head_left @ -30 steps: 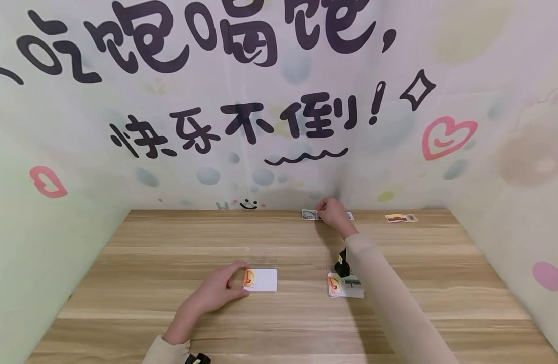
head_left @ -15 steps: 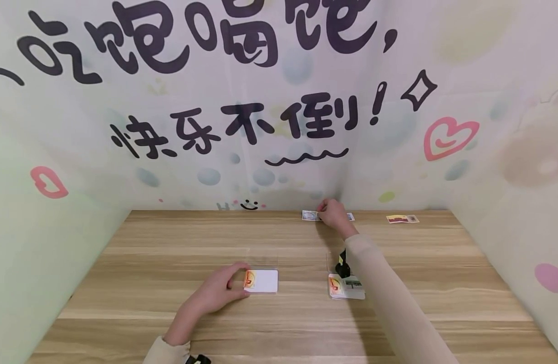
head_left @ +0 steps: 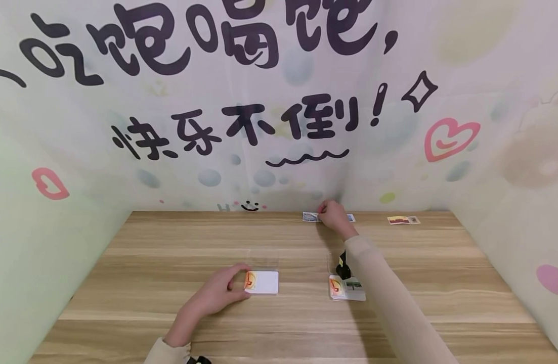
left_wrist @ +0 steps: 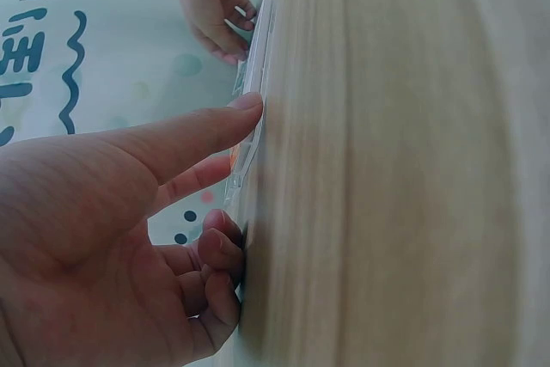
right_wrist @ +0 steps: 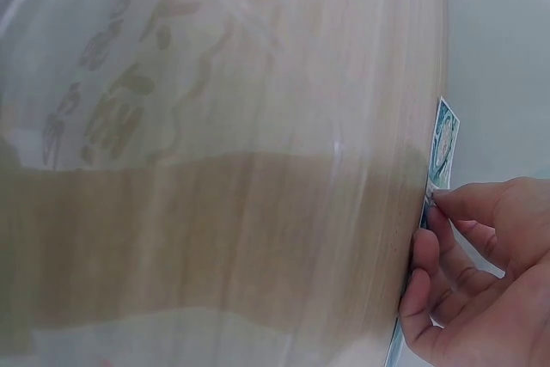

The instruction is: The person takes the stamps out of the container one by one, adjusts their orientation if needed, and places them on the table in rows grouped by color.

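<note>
In the head view my left hand (head_left: 219, 289) holds the left end of a clear plastic case (head_left: 263, 269) with a white card (head_left: 266, 282) in it, printed orange at one end. Thumb and forefinger lie at its opposite edges; the left wrist view has the other fingers curled against the table. At the back edge my right hand (head_left: 334, 216) covers the middle of blue-and-white printed paper slips (head_left: 310, 217). The right wrist view brings out thumb and forefinger pinching a slip (right_wrist: 443, 148) at its edge, low over the wood.
A second clear case with printed cards (head_left: 337, 287) lies under the right forearm, partly hidden by the sleeve and a black wrist camera (head_left: 343, 270). To the right at the back is a yellow-and-red slip (head_left: 399, 220). A patterned wall (head_left: 192, 182) borders the wooden table (head_left: 169, 242).
</note>
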Demonstrator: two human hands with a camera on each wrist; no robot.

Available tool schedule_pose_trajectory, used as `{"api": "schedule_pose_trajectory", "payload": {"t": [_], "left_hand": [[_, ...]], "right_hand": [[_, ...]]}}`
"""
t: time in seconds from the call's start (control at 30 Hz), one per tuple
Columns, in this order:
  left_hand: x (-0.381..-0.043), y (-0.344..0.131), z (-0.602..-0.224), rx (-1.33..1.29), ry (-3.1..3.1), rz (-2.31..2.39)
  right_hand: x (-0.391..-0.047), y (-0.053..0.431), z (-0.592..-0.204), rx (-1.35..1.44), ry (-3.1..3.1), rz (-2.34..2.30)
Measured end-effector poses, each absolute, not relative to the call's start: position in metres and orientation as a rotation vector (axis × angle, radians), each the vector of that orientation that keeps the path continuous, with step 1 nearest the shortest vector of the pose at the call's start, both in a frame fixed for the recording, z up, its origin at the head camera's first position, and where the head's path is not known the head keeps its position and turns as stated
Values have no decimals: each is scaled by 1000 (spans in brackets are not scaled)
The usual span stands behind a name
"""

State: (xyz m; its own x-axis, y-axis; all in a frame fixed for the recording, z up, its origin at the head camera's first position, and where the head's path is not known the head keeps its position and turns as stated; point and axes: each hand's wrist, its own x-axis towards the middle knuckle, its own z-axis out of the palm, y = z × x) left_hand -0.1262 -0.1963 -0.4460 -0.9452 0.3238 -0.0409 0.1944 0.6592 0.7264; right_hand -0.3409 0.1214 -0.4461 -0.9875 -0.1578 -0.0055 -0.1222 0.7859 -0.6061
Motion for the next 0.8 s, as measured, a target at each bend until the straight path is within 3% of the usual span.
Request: {"api": "schedule_pose_trajectory", "payload": {"t": [0.3, 0.8], "left_hand": [[-125, -195, -445, 407, 2713, 1142], [-126, -196, -447, 415, 2722, 1128]], "right_hand": [[-352, 128, -458, -266, 2893, -1007], [-338, 119, -449, -226, 2905, -992]]}}
